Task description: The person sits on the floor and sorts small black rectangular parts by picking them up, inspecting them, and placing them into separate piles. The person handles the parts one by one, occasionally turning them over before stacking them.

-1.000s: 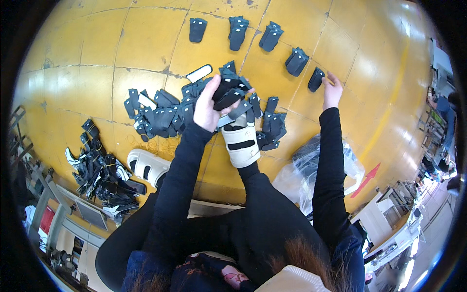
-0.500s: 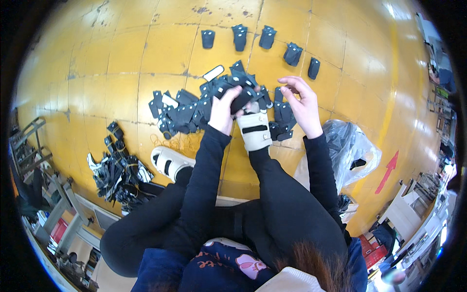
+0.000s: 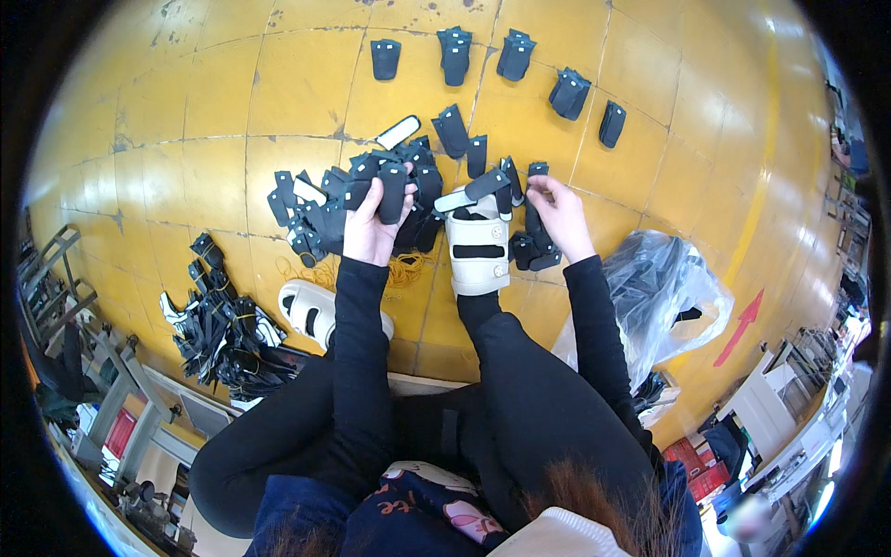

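Observation:
My left hand (image 3: pixel 375 223) is closed around a black fabric pad (image 3: pixel 392 193) with a small white label, over the left side of a loose heap of similar pads (image 3: pixel 327 221). Across the toe of my right cream sandal (image 3: pixel 479 251) lie black pads (image 3: pixel 488 184), one showing a pale grey underside (image 3: pixel 454 200). My right hand (image 3: pixel 562 221) is at a short row of black pads (image 3: pixel 534 243) right of that sandal. Its fingers curl together over the upper pads; what is between the fingertips is hidden.
Small labelled stacks of pads (image 3: pixel 455 58) form an arc on the yellow floor (image 3: pixel 306 84) ahead. Bundled black straps (image 3: pixel 223 325) and yellow rubber bands (image 3: pixel 404 269) lie to the left. A clear plastic bag (image 3: pixel 664 297) stands at right. My left sandal (image 3: pixel 311 311) is beside the bands.
My left hand has moved left from above the right sandal, still with a black pad. Pads now show across that sandal's toe. My right hand has come down and its fingers have drawn together.

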### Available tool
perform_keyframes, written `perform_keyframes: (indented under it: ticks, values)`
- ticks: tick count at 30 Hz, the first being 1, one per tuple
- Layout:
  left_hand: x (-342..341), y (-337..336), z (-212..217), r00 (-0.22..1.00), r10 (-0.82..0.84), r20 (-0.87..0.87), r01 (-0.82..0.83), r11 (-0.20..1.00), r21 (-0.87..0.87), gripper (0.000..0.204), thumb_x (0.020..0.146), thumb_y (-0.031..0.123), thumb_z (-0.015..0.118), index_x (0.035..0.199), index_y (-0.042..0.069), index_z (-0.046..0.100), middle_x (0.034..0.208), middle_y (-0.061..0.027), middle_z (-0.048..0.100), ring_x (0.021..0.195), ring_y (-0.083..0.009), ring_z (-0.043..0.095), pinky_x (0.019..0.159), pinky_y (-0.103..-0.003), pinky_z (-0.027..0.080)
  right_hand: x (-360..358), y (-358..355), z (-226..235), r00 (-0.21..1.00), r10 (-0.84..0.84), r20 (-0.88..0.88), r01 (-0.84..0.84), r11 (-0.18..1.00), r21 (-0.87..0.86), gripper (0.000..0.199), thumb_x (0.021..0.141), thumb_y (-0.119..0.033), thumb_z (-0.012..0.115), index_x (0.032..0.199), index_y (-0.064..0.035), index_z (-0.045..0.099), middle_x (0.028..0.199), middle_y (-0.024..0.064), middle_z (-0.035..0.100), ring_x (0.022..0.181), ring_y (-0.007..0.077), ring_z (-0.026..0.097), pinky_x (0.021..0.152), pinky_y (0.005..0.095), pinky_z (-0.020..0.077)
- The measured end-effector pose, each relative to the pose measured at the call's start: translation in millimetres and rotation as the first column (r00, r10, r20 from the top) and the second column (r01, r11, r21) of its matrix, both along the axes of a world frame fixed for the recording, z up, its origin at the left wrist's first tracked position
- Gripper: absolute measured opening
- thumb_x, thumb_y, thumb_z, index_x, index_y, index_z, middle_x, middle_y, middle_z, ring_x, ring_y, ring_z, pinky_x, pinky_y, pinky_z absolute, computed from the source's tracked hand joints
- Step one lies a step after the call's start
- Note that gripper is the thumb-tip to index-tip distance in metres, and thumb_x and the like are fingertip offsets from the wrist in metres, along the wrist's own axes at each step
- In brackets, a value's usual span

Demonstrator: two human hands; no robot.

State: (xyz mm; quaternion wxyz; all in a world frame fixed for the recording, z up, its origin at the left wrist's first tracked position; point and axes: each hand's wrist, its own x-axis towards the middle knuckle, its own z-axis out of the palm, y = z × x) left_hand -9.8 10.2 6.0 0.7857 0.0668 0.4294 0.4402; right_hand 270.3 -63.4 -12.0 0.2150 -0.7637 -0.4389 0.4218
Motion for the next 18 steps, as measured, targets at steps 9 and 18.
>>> perform_keyframes:
  ticks: [9,18]
  values:
    - [24,-19,-4,1.0,-0.009,-0.027,0.006,0.994,-0.112,0.039,0.094,0.011,0.046,0.124,-0.014,0.042,0.123,-0.0263,0.053,0.106,-0.0305,0.06,0.088,-0.034,0.054,2,28,19,0.991,0.112,0.078,-0.125,0.971,0.203,0.022,0.086,-0.01,0.061,0.105,-0.0007,0.062,0.091,0.0122,0.066,0.08,0.0216,0.063,0.075,0.0305,0.0486]
    - [46,-50,7,0.993,-0.106,0.055,0.108,0.993,-0.046,0.034,0.094,0.01,0.051,0.126,-0.002,0.046,0.119,-0.0209,0.057,0.104,-0.0303,0.061,0.085,-0.041,0.056,-39,18,46,0.976,0.127,-0.175,-0.093,0.977,0.191,0.022,0.086,-0.008,0.061,0.106,0.0008,0.061,0.095,0.0147,0.065,0.085,0.0216,0.064,0.077,0.0304,0.0494]
